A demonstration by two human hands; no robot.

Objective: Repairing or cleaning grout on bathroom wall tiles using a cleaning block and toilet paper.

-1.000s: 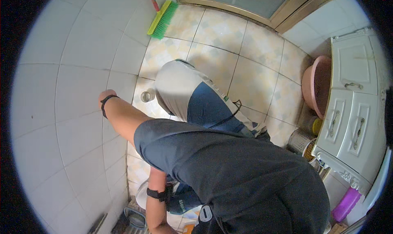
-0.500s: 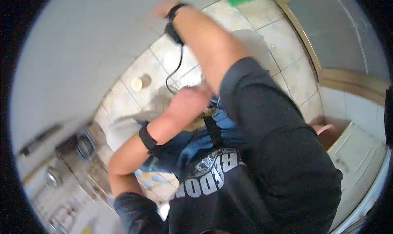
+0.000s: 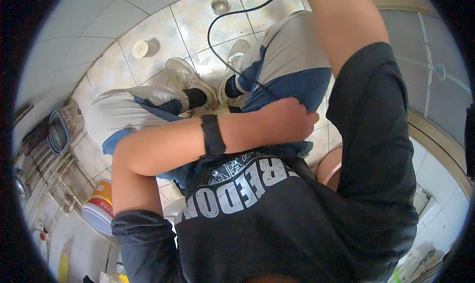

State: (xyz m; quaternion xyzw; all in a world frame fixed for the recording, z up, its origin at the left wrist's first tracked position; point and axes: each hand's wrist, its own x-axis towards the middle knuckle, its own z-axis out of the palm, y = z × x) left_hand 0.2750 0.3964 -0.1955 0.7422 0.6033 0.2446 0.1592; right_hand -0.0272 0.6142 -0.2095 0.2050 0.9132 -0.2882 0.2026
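Note:
My left hand point(image 3: 284, 124) is in front of my waist, over my lap, with its fingers curled closed. Anything inside those fingers is hidden. A black strap point(image 3: 213, 136) circles the left wrist. A thin black cable point(image 3: 210, 38) loops down from the top edge past my shoes and passes out of sight close to the left hand; whether the hand touches it, I cannot tell. My right forearm point(image 3: 346, 20) reaches up and out through the top edge, so the right hand does not show.
On the tiled floor point(image 3: 153, 23) stand a cream round container point(image 3: 140, 49) and a small metal cup point(image 3: 219, 5). Pipes point(image 3: 64, 179) and a bucket point(image 3: 99, 208) are on the left. A pink basin point(image 3: 329, 166) and a framed glass panel point(image 3: 405, 60) are on the right.
My left hand has moved right, away from between my knees. The right arm has swung up and right, taking its hand out of view. The whole view has shifted.

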